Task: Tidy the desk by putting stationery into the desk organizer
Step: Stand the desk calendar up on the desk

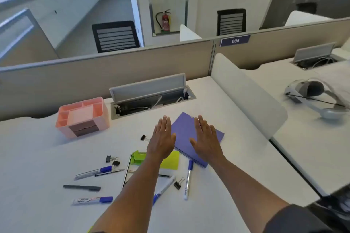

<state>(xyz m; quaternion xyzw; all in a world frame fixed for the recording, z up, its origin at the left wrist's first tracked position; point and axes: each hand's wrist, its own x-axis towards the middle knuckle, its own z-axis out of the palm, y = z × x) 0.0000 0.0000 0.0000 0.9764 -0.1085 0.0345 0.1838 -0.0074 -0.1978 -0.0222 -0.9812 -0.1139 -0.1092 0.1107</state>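
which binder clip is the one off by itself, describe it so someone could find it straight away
Start at the pink desk organizer and look right to the purple notebook. Just left of the left hand lies a small black binder clip, alone on the white desk; the other clips sit nearer, among the markers.

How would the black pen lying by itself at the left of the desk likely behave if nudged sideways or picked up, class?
The black pen looks round and slim, so a sideways nudge would probably roll it across the smooth white desk. It seems rigid and light, likely easy to pinch. Nothing lies against it, so little would stop it rolling.
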